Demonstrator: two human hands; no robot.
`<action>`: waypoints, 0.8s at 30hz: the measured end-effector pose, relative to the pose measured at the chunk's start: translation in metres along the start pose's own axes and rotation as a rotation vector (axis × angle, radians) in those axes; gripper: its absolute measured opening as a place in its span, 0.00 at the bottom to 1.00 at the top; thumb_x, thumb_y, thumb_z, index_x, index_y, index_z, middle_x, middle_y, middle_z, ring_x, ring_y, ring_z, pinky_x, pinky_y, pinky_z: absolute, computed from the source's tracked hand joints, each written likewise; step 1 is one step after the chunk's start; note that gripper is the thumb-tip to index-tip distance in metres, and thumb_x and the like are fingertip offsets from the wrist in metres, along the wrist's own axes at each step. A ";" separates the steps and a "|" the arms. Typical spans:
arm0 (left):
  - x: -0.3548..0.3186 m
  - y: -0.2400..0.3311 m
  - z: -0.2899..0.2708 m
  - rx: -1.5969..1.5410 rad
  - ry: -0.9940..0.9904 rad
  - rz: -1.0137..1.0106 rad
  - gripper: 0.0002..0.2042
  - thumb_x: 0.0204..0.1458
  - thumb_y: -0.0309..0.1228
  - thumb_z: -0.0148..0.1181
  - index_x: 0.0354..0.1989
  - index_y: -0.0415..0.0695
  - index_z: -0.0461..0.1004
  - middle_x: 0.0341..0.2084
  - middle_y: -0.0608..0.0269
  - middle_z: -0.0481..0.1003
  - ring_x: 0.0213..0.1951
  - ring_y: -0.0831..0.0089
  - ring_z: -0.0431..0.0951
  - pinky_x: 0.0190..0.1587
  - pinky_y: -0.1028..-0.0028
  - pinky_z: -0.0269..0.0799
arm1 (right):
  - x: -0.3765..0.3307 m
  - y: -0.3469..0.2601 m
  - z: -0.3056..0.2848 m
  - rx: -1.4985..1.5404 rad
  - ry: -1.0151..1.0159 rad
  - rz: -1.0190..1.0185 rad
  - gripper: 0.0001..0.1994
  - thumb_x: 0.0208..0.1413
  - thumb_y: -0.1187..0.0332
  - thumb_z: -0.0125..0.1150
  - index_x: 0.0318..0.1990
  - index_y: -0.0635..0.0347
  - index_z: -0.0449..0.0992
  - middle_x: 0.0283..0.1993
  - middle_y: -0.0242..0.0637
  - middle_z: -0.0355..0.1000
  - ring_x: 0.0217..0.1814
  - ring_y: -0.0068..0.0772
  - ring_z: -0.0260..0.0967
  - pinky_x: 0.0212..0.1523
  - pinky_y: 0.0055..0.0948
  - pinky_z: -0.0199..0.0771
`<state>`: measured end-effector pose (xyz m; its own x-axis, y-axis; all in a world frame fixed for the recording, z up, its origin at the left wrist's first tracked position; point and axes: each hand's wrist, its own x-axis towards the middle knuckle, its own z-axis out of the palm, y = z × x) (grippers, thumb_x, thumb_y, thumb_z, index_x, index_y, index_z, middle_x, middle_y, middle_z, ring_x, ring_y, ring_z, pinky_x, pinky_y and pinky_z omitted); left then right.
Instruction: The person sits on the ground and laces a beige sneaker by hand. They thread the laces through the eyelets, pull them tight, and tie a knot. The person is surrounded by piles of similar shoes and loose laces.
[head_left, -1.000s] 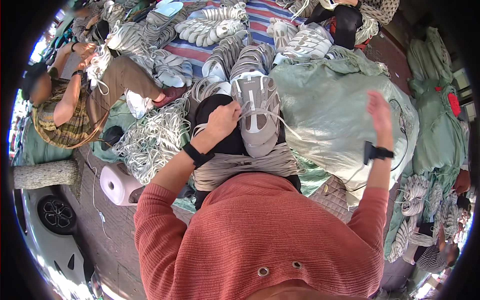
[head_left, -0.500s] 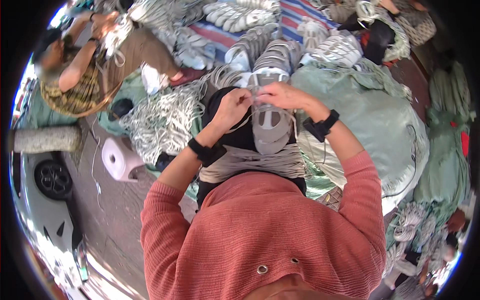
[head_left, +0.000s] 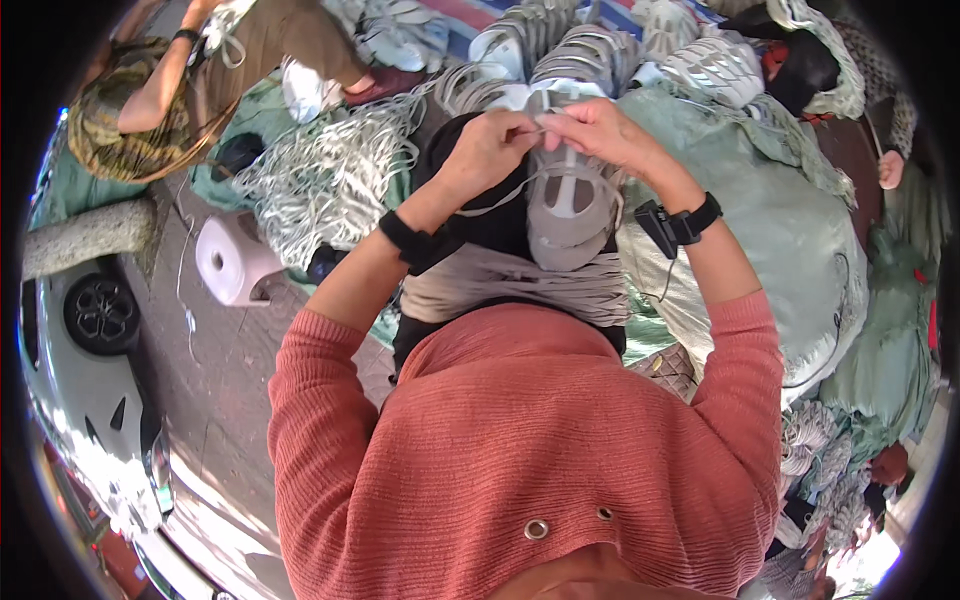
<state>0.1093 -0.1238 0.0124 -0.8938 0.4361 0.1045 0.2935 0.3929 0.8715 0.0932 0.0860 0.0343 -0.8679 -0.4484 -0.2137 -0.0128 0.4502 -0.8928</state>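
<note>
On my lap lies a grey and white shoe upper (head_left: pixel 562 245) with its rounded toe end toward me. Over its far end, my left hand (head_left: pixel 488 148) pinches a thin pale lace (head_left: pixel 500 203), which loops down beside the upper. My right hand (head_left: pixel 610 138) is closed too, its thumb and fingertips meeting the left fingertips on the lace. The fingers partly hide the exact spot where they grip. A bundle of pale grey laces (head_left: pixel 480 290) stretches across my lap, under the toe end.
A heap of loose white laces (head_left: pixel 325 185) lies to the left, near a pinkish-white stool (head_left: pixel 228 262). Stacked shoe uppers (head_left: pixel 590 58) stand ahead. A large pale green sack (head_left: pixel 760 230) bulges at right. Another person's arm (head_left: pixel 155 100) shows at far left; a car (head_left: pixel 95 370) stands below.
The whole view has shifted, so the scene sits higher. My hands stay together at the lace, fingertips now closer. Another person's hand has come into view at far right.
</note>
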 end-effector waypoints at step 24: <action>-0.020 0.003 0.021 0.633 -0.120 0.193 0.08 0.47 0.33 0.52 0.21 0.46 0.72 0.21 0.62 0.74 0.34 0.63 0.71 0.38 0.63 0.57 | -0.023 0.015 0.018 -0.496 0.110 -0.291 0.06 0.42 0.72 0.60 0.31 0.56 0.78 0.37 0.29 0.68 0.51 0.35 0.63 0.52 0.42 0.51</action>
<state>0.1354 -0.1144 0.0025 -0.7725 0.6184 0.1442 0.6187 0.6820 0.3900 0.1223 0.0894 0.0183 -0.8399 -0.5370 0.0789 -0.4666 0.6401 -0.6103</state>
